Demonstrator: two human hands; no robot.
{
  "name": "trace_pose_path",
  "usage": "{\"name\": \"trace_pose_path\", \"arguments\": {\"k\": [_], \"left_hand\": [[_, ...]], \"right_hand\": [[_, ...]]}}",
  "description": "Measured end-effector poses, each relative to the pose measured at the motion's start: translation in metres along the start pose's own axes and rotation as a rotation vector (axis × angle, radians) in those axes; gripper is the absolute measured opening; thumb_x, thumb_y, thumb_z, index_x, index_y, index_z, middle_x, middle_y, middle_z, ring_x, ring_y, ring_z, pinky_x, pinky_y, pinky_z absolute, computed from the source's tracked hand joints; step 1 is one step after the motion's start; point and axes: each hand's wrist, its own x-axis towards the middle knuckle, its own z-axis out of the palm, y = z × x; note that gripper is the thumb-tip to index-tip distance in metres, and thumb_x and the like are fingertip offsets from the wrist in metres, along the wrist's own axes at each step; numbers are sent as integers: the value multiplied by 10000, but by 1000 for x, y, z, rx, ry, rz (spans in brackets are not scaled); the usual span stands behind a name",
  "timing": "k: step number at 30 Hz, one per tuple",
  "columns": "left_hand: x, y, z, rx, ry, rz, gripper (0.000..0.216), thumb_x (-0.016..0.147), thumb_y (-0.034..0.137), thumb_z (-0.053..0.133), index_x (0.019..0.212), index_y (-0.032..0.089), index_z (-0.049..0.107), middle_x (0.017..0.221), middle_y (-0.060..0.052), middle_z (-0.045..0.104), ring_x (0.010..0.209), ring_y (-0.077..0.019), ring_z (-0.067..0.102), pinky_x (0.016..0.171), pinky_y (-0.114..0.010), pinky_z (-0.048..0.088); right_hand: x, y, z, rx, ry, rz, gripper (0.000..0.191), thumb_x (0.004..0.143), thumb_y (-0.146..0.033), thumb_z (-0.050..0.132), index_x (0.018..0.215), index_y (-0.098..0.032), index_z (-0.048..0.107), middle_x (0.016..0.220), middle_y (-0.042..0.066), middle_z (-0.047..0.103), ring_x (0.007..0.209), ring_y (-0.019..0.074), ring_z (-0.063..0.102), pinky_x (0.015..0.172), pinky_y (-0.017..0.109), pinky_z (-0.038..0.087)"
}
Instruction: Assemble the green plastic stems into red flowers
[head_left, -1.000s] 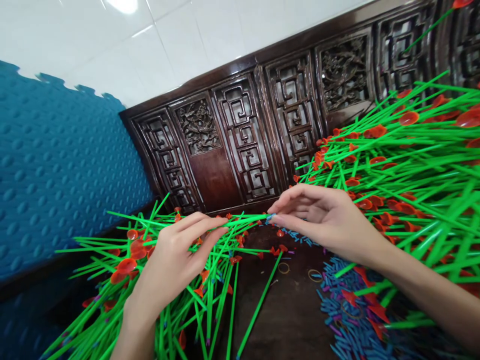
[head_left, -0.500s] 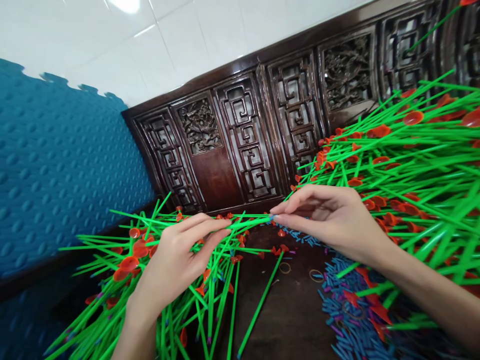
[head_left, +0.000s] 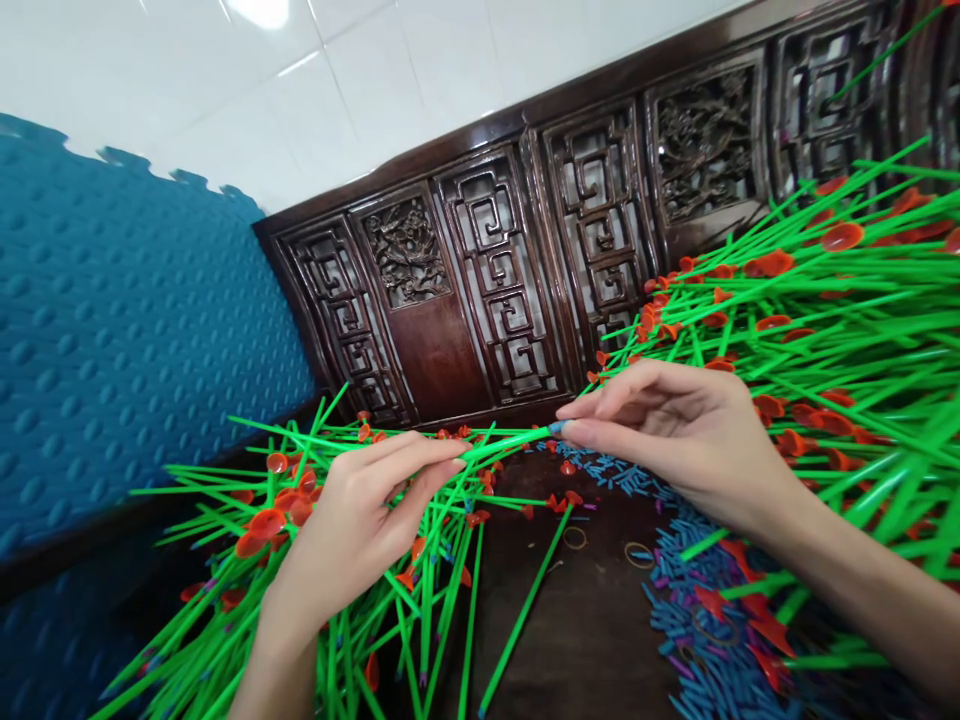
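My left hand (head_left: 352, 520) pinches a thin green stick (head_left: 506, 440) between thumb and fingers, holding it level above a heap of green sticks with red suction cups (head_left: 285, 530). My right hand (head_left: 675, 430) pinches a small blue tip (head_left: 557, 427) against the free end of that same stick. Both hands hover over a dark wooden surface (head_left: 585, 630).
A large pile of green sticks with red cups (head_left: 825, 340) rises at the right. Small blue tips (head_left: 705, 640) lie heaped at lower right, with loose rubber bands (head_left: 574, 537) nearby. A carved dark wooden screen (head_left: 495, 280) stands behind; blue foam matting (head_left: 127, 340) covers the left.
Both hands stay pinched on the stick and have drifted slightly right; the view shifted a little. The blue tip remains at the stick's end.
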Motion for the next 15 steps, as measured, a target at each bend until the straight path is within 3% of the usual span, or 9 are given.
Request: {"name": "trace_pose_path", "arguments": {"k": [15], "left_hand": [[-1, 0, -1, 30, -6, -4, 160, 932, 132, 616, 1043, 203, 706, 911, 27, 736, 789, -70, 669, 765, -144, 492]], "right_hand": [[-4, 3, 0, -143, -47, -65, 128, 731, -262, 820, 715, -225, 699, 813, 22, 783, 751, 187, 753, 693, 285, 656]]}}
